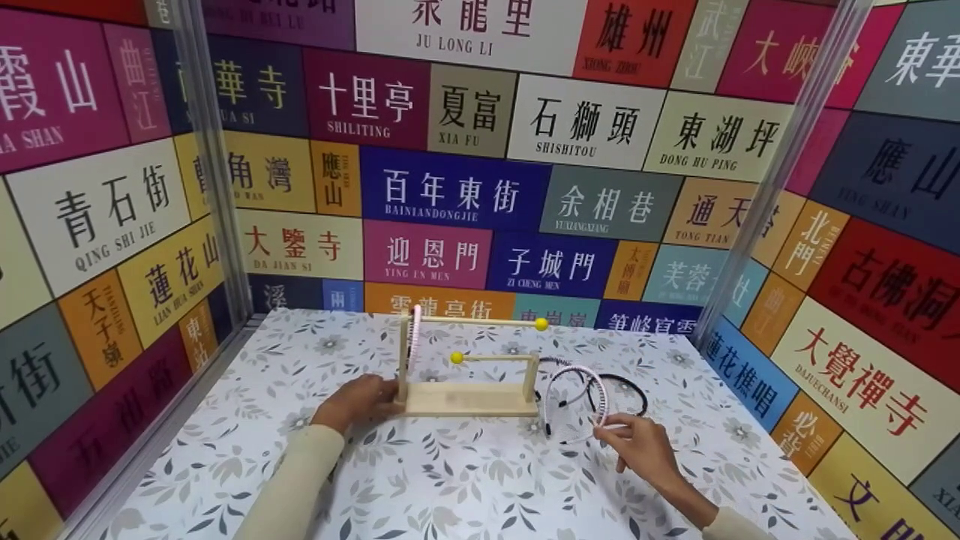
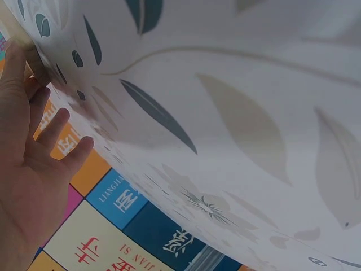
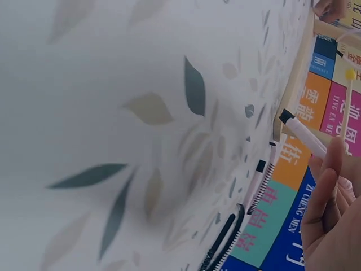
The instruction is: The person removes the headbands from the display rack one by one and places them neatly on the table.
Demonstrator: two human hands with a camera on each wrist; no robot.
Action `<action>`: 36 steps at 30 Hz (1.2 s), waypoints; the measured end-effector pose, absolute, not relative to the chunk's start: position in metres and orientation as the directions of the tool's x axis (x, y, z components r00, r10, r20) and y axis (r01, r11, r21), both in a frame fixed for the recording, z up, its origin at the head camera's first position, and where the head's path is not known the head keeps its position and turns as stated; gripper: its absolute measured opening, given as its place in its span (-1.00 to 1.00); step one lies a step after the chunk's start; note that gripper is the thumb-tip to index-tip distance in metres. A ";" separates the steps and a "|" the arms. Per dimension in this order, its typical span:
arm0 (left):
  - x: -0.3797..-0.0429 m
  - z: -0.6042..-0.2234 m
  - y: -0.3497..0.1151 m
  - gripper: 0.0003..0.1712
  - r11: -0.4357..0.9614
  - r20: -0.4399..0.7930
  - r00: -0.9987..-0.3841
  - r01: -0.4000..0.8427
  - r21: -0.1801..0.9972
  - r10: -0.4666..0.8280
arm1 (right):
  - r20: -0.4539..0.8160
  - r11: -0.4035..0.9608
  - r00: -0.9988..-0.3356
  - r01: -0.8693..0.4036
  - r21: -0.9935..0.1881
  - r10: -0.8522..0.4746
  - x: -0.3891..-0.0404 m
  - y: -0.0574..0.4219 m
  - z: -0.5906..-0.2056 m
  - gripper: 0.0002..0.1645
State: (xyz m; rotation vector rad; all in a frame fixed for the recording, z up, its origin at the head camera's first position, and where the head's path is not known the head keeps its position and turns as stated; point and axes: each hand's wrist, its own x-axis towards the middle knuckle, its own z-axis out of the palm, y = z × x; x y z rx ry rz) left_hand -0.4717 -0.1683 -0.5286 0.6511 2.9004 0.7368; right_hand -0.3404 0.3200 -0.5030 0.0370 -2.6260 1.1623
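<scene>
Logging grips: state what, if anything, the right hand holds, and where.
A pale headband, held low on its right side in the head view, pinched by the right hand.

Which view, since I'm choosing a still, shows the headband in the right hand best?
The head view: nearly the whole arch of the headband shows, pinched by the right hand. The right wrist view catches mainly its black-tipped end; the left wrist view, none.

On a white leaf-patterned table point(image 1: 420, 480), a pale wooden stand point(image 1: 469, 400) has two yellow-tipped pegs point(image 1: 491, 322); a pale pink toothed headband point(image 1: 418, 341) hangs on the upper. At the stand's nine o'clock, the left hand point(image 1: 358, 401) holds its end. Toward four, the right hand point(image 1: 643, 446) pinches a whitish-pink toothed hoop point(image 1: 603, 397); at three lies a black headband point(image 1: 643, 399).
</scene>
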 end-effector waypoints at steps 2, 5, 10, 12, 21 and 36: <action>-0.471 -0.528 -0.168 -0.48 0.796 0.005 -0.912 0.361 0.485 0.410 | 0.227 0.667 -0.970 -0.113 -0.737 0.086 -0.337 0.320 -0.507 -0.57; -0.473 -0.528 -0.170 -0.47 0.797 -0.030 -0.920 0.321 0.512 0.390 | 0.195 0.655 -0.976 -0.084 -0.751 0.099 -0.335 0.320 -0.510 -0.61; -0.473 -0.527 -0.171 -0.49 0.793 -0.045 -0.926 0.295 0.534 0.375 | 0.148 0.634 -0.980 -0.029 -0.773 0.136 -0.339 0.319 -0.513 -0.71; -0.473 -0.528 -0.172 -0.50 0.790 -0.043 -0.925 0.298 0.537 0.378 | 0.137 0.628 -0.979 -0.014 -0.778 0.148 -0.341 0.320 -0.513 -0.66; -0.475 -0.530 -0.168 -0.53 0.784 -0.036 -0.914 0.326 0.528 0.405 | 0.105 0.674 -0.970 0.074 -0.735 0.220 -0.346 0.325 -0.519 -0.44; -0.474 -0.529 -0.169 -0.46 0.791 -0.059 -0.931 0.272 0.548 0.361 | 0.019 0.678 -0.973 0.147 -0.720 0.232 -0.341 0.322 -0.532 -0.62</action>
